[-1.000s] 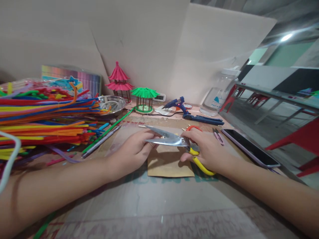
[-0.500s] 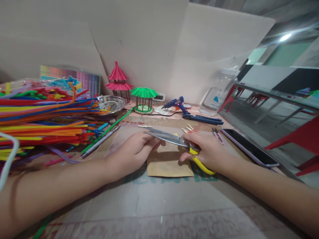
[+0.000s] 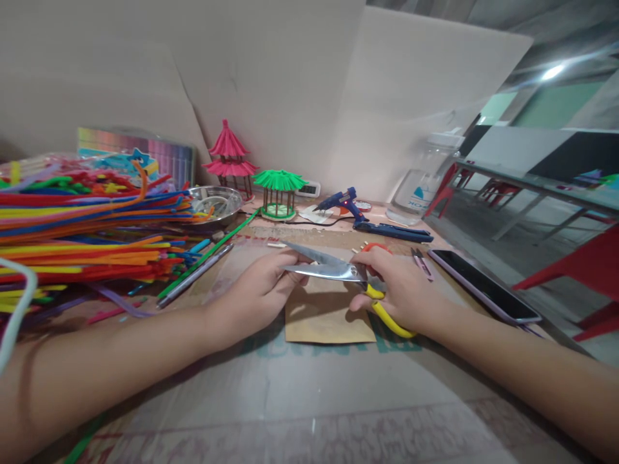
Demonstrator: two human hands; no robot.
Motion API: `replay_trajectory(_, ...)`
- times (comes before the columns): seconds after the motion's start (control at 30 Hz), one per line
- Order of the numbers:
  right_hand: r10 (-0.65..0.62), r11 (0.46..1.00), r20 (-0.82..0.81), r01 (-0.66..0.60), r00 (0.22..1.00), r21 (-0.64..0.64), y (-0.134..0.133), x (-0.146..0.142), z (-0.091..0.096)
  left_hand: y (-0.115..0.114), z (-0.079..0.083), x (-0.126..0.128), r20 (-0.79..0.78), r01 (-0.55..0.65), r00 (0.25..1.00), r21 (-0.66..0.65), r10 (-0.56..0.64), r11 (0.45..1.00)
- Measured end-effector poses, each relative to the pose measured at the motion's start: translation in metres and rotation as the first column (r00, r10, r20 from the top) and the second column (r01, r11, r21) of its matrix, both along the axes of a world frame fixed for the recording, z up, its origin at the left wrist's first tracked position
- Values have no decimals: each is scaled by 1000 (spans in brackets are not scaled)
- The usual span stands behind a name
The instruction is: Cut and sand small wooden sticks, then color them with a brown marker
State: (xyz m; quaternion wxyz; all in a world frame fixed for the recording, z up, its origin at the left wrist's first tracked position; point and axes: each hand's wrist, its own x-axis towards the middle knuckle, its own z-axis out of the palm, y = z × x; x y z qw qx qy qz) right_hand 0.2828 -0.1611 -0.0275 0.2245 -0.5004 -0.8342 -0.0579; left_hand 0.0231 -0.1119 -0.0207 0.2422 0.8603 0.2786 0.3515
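My right hand (image 3: 399, 287) grips a pair of scissors (image 3: 333, 270) with yellow handles, its metal blades parted and pointing left. The blade tips reach my left hand (image 3: 264, 283), whose thumb and fingers are pinched together. What those fingers hold is mostly hidden; only a tiny pale bit shows between the blades. Beneath both hands a tan piece of paper or card (image 3: 329, 316) lies flat on the table covering. Small pale sticks (image 3: 276, 245) lie just beyond my left hand, and a few more are partly hidden behind my right.
Colourful pipe cleaners (image 3: 87, 258) are heaped at left beside a metal bowl (image 3: 217, 203). Two small pavilion models, one pink (image 3: 229, 158) and one green (image 3: 278, 193), stand at the back. A blue glue gun (image 3: 345, 201), a clear bottle (image 3: 418, 183) and a phone (image 3: 483, 287) sit towards the right.
The scissor blades have parted, having been nearly closed half a second ago. My left hand stays in about the same place, still pinched.
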Motion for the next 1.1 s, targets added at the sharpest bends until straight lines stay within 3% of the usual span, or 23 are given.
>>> replay_trajectory(0.37, 18, 1000, 42, -17, 999, -18, 0, -1, 3, 0, -1, 1, 45, 39, 998, 38, -41, 999)
replay_trajectory(0.53, 15, 1000, 71, -15, 997, -11, -2, -1, 3, 0, -1, 0, 7, 36, 999, 15, -36, 999)
replay_trajectory(0.73, 13, 1000, 99, -14, 995, 5, -4, -3, 4, -1, -3, -2, -40, 23, 999, 87, -20, 996)
replay_trajectory(1.1, 44, 999, 34, -44, 998, 12, -5, -5, 2, -2, -1, 3, 15, 66, 998, -41, -66, 997)
